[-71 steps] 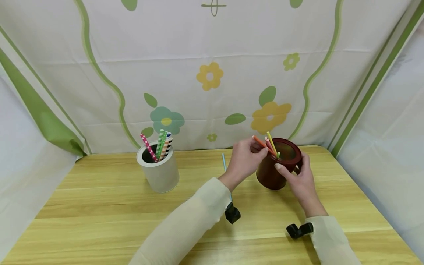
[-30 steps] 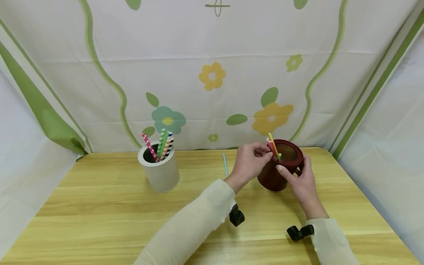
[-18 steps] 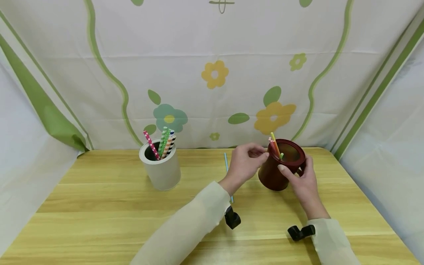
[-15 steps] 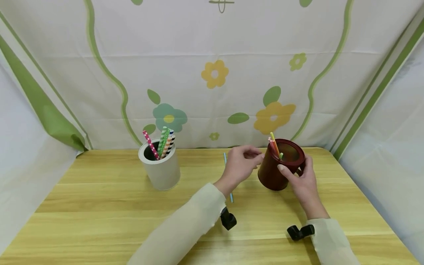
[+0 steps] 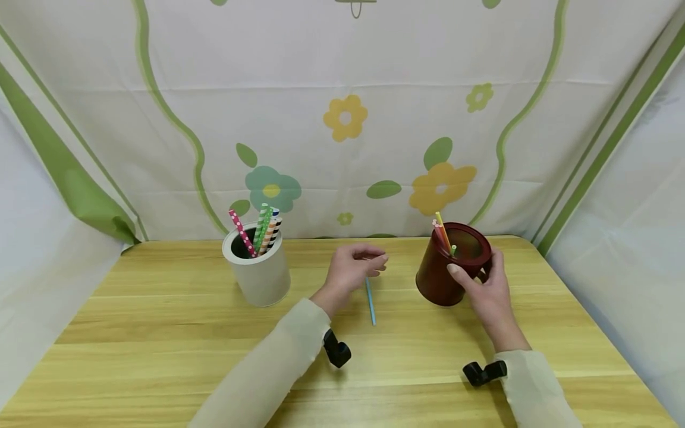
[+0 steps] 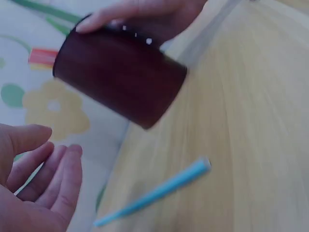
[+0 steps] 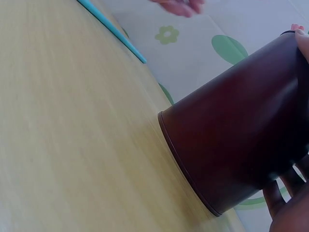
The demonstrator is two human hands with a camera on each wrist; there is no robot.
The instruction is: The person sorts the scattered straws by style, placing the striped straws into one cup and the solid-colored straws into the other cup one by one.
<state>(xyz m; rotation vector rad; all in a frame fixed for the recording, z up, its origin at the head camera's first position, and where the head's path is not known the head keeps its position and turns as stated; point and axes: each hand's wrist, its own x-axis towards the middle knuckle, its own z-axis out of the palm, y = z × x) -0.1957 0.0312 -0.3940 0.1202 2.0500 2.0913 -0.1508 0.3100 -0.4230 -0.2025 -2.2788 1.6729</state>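
Note:
My right hand (image 5: 488,291) grips a dark red mug (image 5: 441,276) by its handle side, thumb against the wall just under the rim. Yellow, orange and pink straws (image 5: 441,232) lean out of the mug, and a short green tip shows at its rim. Nothing is in my left hand (image 5: 353,267), whose fingers are loosely bent above a light blue straw (image 5: 371,303) lying on the table. In the left wrist view, the left hand (image 6: 41,179) is apart from both the mug (image 6: 118,72) and the blue straw (image 6: 154,193).
At the left stands a white can (image 5: 260,279) with several patterned paper straws (image 5: 264,232) in it. The wooden table (image 5: 176,351) ends at the back against a flower-printed cloth (image 5: 299,119). Black camera mounts sit at both wrists.
My left hand lowered an orange straw into the mug among the others, let go of it, and moved left to above the blue straw. The right hand has kept its grip on the mug.

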